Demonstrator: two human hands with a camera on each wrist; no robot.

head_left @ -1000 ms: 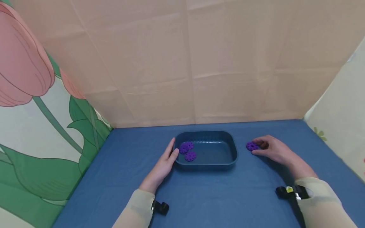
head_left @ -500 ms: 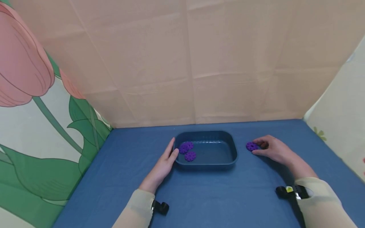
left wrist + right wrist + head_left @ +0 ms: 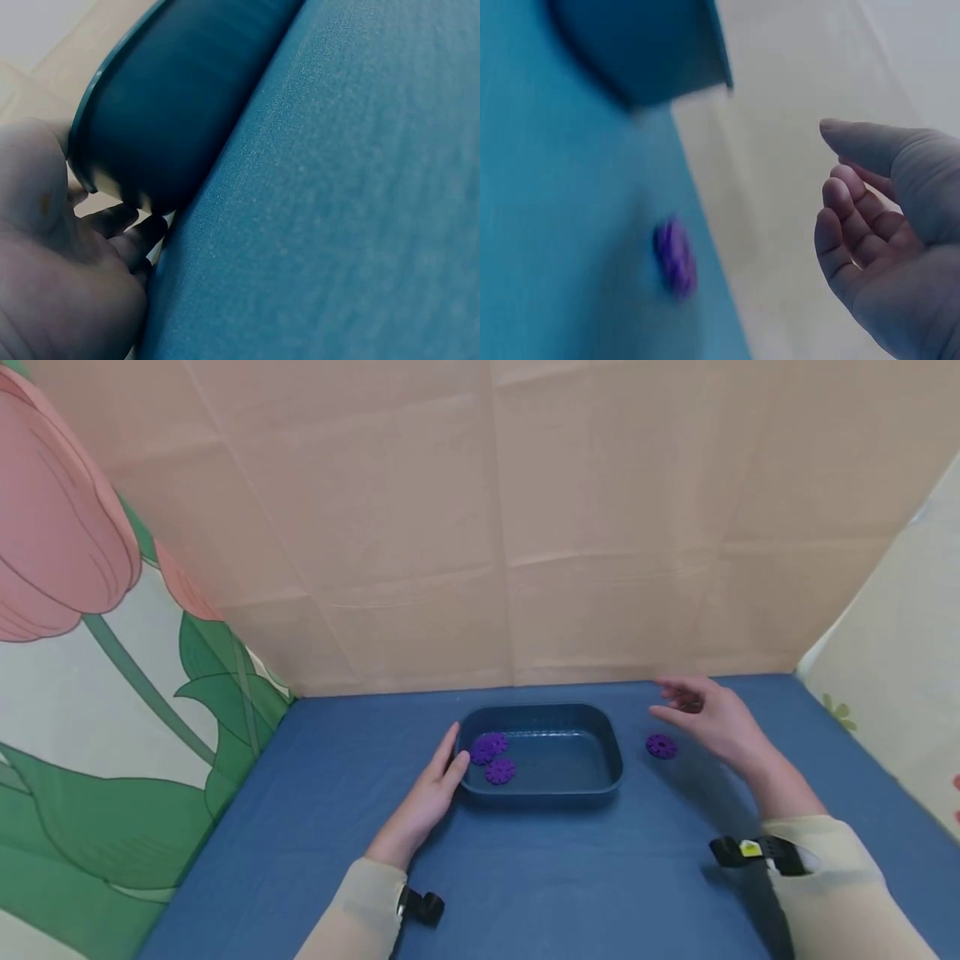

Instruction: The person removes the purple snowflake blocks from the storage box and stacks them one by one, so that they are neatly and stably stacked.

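Note:
At the middle of the blue cloth sits a dark teal rectangular tray (image 3: 562,760). My left hand (image 3: 427,793) rests against its left end, fingers extended along the outer wall and thumb at the rim. Inside the tray, by that end, lie a few purple notched discs (image 3: 501,770), some overlapping. Another purple notched disc (image 3: 662,746) lies on the cloth to the right of the tray. My right hand (image 3: 712,714) hovers above and beyond that disc, holding nothing, thumb and fingers apart and loosely bent. The right wrist view shows the same hand (image 3: 889,240) apart from the blurred disc (image 3: 675,256).
The blue cloth (image 3: 585,885) covers the table up to a beige fabric backdrop (image 3: 495,527) along its far edge. A wall with tulip pictures (image 3: 150,718) stands at left, and a pale wall (image 3: 900,668) at right. Each wrist wears a small black camera.
My right hand has let go of the purple notched disc and lifted up and away from it. The disc stays on the cloth. My left hand and the tray have not visibly moved.

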